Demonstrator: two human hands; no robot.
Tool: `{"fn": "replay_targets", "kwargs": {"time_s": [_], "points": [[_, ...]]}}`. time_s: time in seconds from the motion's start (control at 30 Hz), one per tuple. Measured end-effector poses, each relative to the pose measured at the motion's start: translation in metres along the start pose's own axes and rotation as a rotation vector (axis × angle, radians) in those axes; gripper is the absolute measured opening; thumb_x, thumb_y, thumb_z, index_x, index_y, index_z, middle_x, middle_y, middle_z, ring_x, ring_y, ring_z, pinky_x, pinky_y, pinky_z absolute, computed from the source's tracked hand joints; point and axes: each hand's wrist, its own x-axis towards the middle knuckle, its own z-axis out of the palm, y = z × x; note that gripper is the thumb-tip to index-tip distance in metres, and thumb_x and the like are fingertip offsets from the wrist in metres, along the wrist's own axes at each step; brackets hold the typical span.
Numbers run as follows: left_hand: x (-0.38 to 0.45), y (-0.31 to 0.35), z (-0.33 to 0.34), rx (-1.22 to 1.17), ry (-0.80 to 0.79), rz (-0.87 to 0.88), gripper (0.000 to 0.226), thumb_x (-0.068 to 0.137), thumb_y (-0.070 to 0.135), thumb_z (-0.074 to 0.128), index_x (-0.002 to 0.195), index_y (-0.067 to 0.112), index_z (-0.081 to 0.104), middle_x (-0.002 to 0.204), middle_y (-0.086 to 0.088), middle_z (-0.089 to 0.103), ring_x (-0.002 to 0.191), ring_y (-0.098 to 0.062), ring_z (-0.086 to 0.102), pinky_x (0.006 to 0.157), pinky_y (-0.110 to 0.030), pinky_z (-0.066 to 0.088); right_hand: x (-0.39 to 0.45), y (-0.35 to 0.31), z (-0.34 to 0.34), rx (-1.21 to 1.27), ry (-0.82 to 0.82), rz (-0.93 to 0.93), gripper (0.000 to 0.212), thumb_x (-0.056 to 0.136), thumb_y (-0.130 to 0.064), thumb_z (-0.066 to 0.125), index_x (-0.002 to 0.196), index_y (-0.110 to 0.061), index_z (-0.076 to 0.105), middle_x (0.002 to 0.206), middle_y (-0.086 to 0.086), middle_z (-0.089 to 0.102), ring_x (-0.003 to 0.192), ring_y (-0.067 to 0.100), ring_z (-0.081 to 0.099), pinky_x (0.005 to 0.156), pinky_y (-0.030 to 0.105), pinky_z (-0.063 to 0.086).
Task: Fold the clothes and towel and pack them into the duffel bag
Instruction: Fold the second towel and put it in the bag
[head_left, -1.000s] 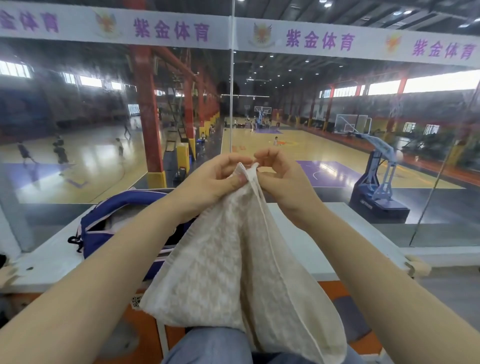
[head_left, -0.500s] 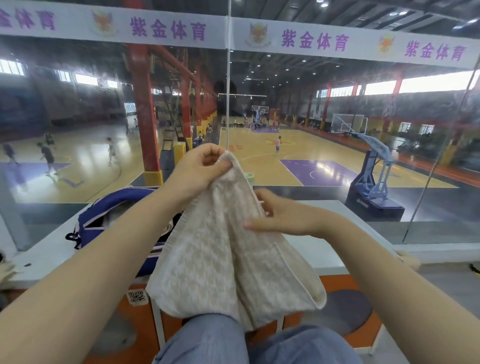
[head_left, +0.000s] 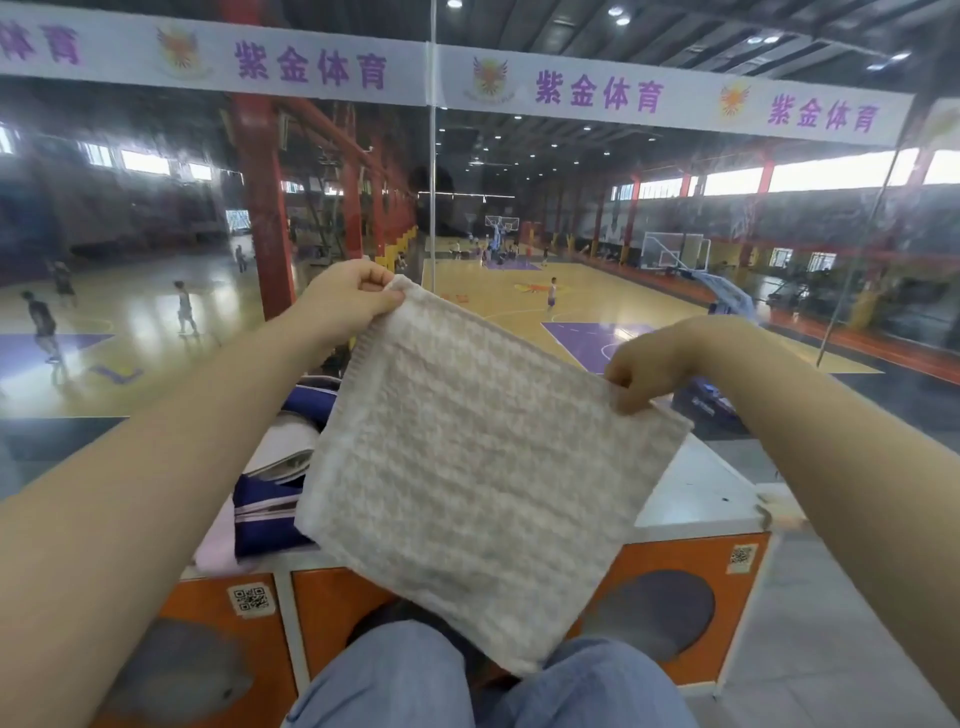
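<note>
A beige waffle-textured square towel (head_left: 483, 467) hangs in the air above the person's knees; the left hand (head_left: 348, 296) pinches its upper corner and the right hand (head_left: 649, 364) pinches its right corner. Behind it, a blue fabric duffel bag (head_left: 270, 509) rests open on the white table (head_left: 696, 488).

the purple characters 紫金体育 are printed repeatedly along the white banner (head_left: 519, 83) on the glass, beside winged emblems. unreadable qr code stickers (head_left: 251, 598) are stuck on the orange cabinet fronts (head_left: 332, 613).
</note>
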Motion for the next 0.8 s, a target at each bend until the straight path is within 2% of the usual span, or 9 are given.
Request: {"fn": "replay_targets", "kwargs": {"time_s": [0.07, 0.13, 0.2, 0.3, 0.4, 0.53, 0.63, 0.7, 0.8], "points": [[0.013, 0.003, 0.004, 0.049, 0.044, 0.005, 0.005, 0.091, 0.023, 0.063, 0.094, 0.019, 0.065, 0.09, 0.005, 0.064, 0.079, -0.008, 0.057, 0.062, -0.024, 0.041, 0.0, 0.007, -0.018, -0.071, 0.081, 0.088, 0.021, 0.09, -0.025, 0.056, 0.07, -0.028, 0.058, 0.07, -0.008, 0.056, 0.066, 0.015, 0.051, 0.064, 0.028, 0.045], [0.029, 0.005, 0.008, 0.117, 0.072, 0.0, 0.01, 0.091, 0.025, 0.063, 0.096, 0.016, 0.064, 0.094, 0.002, 0.064, 0.082, -0.011, 0.057, 0.067, -0.027, 0.045, 0.001, 0.016, -0.032, -0.108, 0.229, 0.169, 0.015, 0.09, -0.015, 0.054, 0.087, -0.02, 0.067, 0.085, 0.002, 0.065, 0.068, 0.019, 0.057, 0.06, 0.029, 0.051], [0.046, 0.006, 0.012, 0.168, 0.103, -0.003, 0.014, 0.089, 0.029, 0.064, 0.095, 0.017, 0.064, 0.1, -0.003, 0.065, 0.088, -0.02, 0.059, 0.078, -0.036, 0.05, 0.005, 0.025, -0.041, -0.041, 0.317, 0.275, 0.02, 0.088, -0.001, 0.054, 0.103, -0.007, 0.065, 0.096, 0.012, 0.068, 0.067, 0.021, 0.069, 0.061, 0.034, 0.059], [0.065, 0.012, 0.021, 0.186, 0.15, -0.014, 0.016, 0.091, 0.034, 0.06, 0.099, 0.02, 0.058, 0.102, -0.005, 0.064, 0.081, -0.024, 0.059, 0.064, -0.033, 0.049, 0.009, 0.036, -0.052, 0.074, 0.459, 0.363, 0.027, 0.087, 0.009, 0.054, 0.112, 0.003, 0.06, 0.1, 0.019, 0.064, 0.074, 0.028, 0.068, 0.075, 0.039, 0.058], [0.079, 0.022, 0.036, -0.043, 0.252, -0.001, 0.008, 0.097, 0.023, 0.053, 0.104, 0.019, 0.054, 0.103, -0.005, 0.065, 0.073, -0.016, 0.066, 0.05, -0.023, 0.051, 0.011, 0.048, -0.058, 0.004, 0.73, 0.384, 0.025, 0.089, 0.006, 0.052, 0.113, 0.007, 0.061, 0.104, 0.022, 0.063, 0.094, 0.036, 0.061, 0.087, 0.041, 0.05], [0.073, 0.02, 0.056, -0.353, 0.309, 0.046, 0.017, 0.098, 0.01, 0.048, 0.087, 0.023, 0.049, 0.104, -0.01, 0.06, 0.093, -0.026, 0.069, 0.071, -0.024, 0.058, 0.011, 0.066, -0.045, -0.05, 1.005, 0.402, 0.03, 0.085, 0.013, 0.053, 0.114, 0.008, 0.059, 0.111, 0.028, 0.062, 0.103, 0.041, 0.062, 0.088, 0.045, 0.05], [0.045, -0.012, 0.077, -0.365, 0.236, 0.028, 0.021, 0.097, 0.011, 0.05, 0.084, 0.027, 0.048, 0.105, -0.011, 0.063, 0.1, -0.03, 0.067, 0.076, -0.03, 0.056, 0.006, 0.065, -0.009, -0.08, 0.893, 0.399, 0.025, 0.083, 0.012, 0.052, 0.106, 0.006, 0.061, 0.104, 0.027, 0.064, 0.098, 0.041, 0.063, 0.083, 0.044, 0.051], [0.015, -0.043, 0.092, -0.269, 0.178, 0.013, 0.016, 0.097, 0.015, 0.052, 0.088, 0.027, 0.05, 0.101, -0.008, 0.066, 0.096, -0.026, 0.067, 0.082, -0.04, 0.057, 0.005, 0.063, 0.029, -0.075, 0.707, 0.367, 0.021, 0.083, 0.008, 0.051, 0.1, 0.002, 0.061, 0.103, 0.023, 0.064, 0.093, 0.037, 0.062, 0.078, 0.038, 0.049], [-0.039, -0.085, 0.115, -0.19, 0.039, -0.06, 0.008, 0.098, 0.018, 0.052, 0.091, 0.022, 0.053, 0.088, -0.006, 0.067, 0.083, -0.022, 0.067, 0.082, -0.044, 0.056, 0.011, 0.058, 0.09, -0.084, 0.391, 0.352, 0.017, 0.086, 0.0, 0.052, 0.099, -0.005, 0.062, 0.103, 0.013, 0.064, 0.083, 0.028, 0.055, 0.074, 0.029, 0.045]]}}
